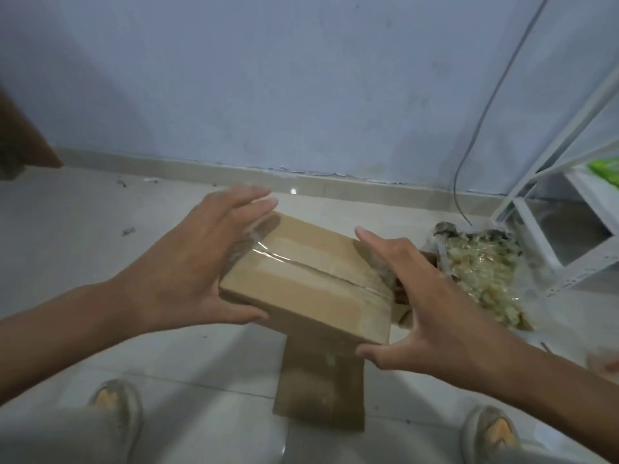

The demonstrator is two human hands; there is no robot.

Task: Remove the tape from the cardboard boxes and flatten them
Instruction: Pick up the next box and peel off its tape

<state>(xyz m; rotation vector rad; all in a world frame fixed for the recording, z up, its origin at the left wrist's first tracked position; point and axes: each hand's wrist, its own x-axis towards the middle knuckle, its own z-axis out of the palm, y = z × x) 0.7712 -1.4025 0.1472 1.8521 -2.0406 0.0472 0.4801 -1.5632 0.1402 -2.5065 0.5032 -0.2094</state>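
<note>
A small brown cardboard box [301, 286] is held above the tiled floor between both hands. Clear tape [268, 249] runs along its top seam and wraps over both ends. My left hand [187, 262] presses against the box's left end, fingers straight along the far side and thumb along the near edge. My right hand [432, 303] presses against the right end, fingers spread and straight, thumb at the near corner. A flat piece of cardboard [318, 383] lies on the floor under the box.
A crumpled wad of clear tape and plastic [482, 272] lies on the floor to the right, beside an open box [407, 313] partly hidden by my right hand. A white metal rack [569, 209] and a cable [469, 152] stand at right. My slippered feet [115, 406] are below.
</note>
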